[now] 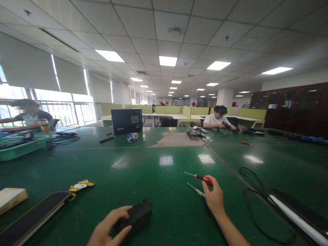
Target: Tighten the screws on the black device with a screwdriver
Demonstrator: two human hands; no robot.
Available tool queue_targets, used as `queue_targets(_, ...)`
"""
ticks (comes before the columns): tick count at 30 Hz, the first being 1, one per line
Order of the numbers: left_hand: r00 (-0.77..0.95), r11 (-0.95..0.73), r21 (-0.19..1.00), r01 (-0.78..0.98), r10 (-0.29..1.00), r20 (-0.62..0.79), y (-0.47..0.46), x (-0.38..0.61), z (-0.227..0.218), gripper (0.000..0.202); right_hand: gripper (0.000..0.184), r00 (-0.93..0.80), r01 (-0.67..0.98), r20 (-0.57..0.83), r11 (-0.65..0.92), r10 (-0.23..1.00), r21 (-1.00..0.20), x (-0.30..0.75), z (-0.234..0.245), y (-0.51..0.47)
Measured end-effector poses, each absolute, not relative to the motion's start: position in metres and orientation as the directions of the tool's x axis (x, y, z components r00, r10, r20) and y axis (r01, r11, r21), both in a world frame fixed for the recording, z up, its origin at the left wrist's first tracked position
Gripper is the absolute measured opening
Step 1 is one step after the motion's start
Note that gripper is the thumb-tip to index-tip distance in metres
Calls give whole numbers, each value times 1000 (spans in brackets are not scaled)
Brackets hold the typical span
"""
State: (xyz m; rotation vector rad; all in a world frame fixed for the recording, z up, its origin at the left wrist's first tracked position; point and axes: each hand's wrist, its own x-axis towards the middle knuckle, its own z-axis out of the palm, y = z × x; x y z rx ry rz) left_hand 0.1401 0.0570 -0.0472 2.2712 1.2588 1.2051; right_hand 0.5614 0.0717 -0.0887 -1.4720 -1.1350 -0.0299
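Note:
My left hand [111, 226] is closed round a small black box-shaped part [140, 212], thumb on the near side and fingers on the far side, above the green table. Over to the right, my right hand [215, 197] pinches the orange-and-black handle of a screwdriver [201, 177], whose thin shaft points left. Just below it lies a second slim tool with a pale, clear-looking handle [197, 190]; its rear end is hidden behind my right hand. Whether the screwdriver still touches the tabletop, I cannot tell.
Long dark-topped devices lie at left [38, 213] and right [302, 212], the right one beside a looped black cable [246, 201]. A yellow wrapper [81, 185], green basket [24, 150], black computer case [126, 121] and another screwdriver [247, 143] are around. Two people sit at the table.

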Motion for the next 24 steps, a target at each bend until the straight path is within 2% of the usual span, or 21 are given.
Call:
queue_targets(3, 447, -606, 647, 462, 789, 421, 65, 195, -54, 19, 41, 562, 546, 563, 238, 606, -803, 557, -85, 70)
queue_targets(5, 517, -597, 682, 424, 777, 359, 66, 222, -56, 24, 44, 606, 448, 526, 290, 597, -846, 555, -82, 68)
queue_targets(7, 552, -567, 714, 412, 778, 300, 65, 238, -55, 39, 46, 661, 311, 463, 345, 591, -886, 552, -77, 68)
queue_targets(10, 565, -522, 749, 408, 789, 242, 67, 250, -52, 55, 41, 763, 121, 355, 420, 540, -899, 548, -61, 69)
queue_targets(12, 579, -520, 760, 390, 780, 236, 68, 256, -50, 47, 38, 821, -6, 284, 504, 496, -864, 543, -43, 71)
queue_targets(13, 589, -526, 763, 377, 771, 241, 68, 258, -49, 40, 38, 818, -113, 232, 542, 527, -833, 540, -31, 71)
queue_targets(15, 604, -540, 764, 354, 755, 255, 67, 263, -47, 30, 38, 766, -211, 218, 556, 605, -804, 532, -5, 73)
queue_targets(16, 607, -548, 759, 351, 750, 260, 66, 265, -46, 28, 36, 693, -337, 197, 554, 693, -761, 527, 8, 73)
queue_targets(19, 627, -578, 734, 357, 731, 270, 63, 266, -44, 29, 23, 531, -558, 186, 507, 827, -657, 507, 39, 71)
queue_targets(22, 655, -602, 718, 350, 705, 271, 61, 264, -45, 34, 26, 359, -679, 185, 393, 915, -621, 481, 49, 71)
queue_targets(24, 665, -609, 712, 350, 697, 269, 62, 263, -47, 38, 32, 267, -702, 193, 327, 944, -633, 464, 45, 73)
